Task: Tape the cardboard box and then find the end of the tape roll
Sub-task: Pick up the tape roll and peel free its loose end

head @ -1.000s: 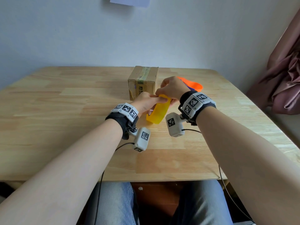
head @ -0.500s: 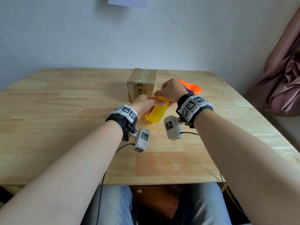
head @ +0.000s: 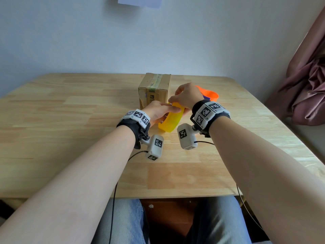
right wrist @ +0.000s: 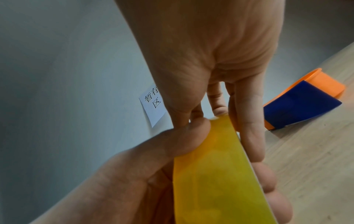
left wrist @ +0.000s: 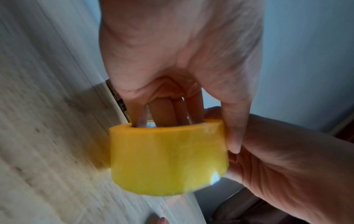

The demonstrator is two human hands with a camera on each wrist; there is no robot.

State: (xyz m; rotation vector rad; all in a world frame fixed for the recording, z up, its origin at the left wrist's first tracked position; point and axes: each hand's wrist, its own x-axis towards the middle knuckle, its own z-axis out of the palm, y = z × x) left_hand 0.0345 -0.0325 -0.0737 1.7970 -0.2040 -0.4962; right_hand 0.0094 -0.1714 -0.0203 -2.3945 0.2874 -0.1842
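A yellow tape roll (head: 171,120) is held above the table between both hands. My left hand (head: 158,112) grips it with fingers through the core (left wrist: 168,115) and thumb on the outer face. My right hand (head: 184,97) pinches the roll's upper edge (right wrist: 220,121) from the other side, thumb along its face. The cardboard box (head: 155,90), with a strip of tape along its top seam, stands just behind the hands. The tape's loose end is not visible.
An orange and blue tape dispenser (head: 210,95) lies on the wooden table (head: 70,120) right of the box. A paper note (head: 140,1) hangs on the wall. Pink cloth (head: 302,88) is piled at the far right.
Both hands and the roll have stayed in nearly the same place; the roll has turned slightly in the fingers.
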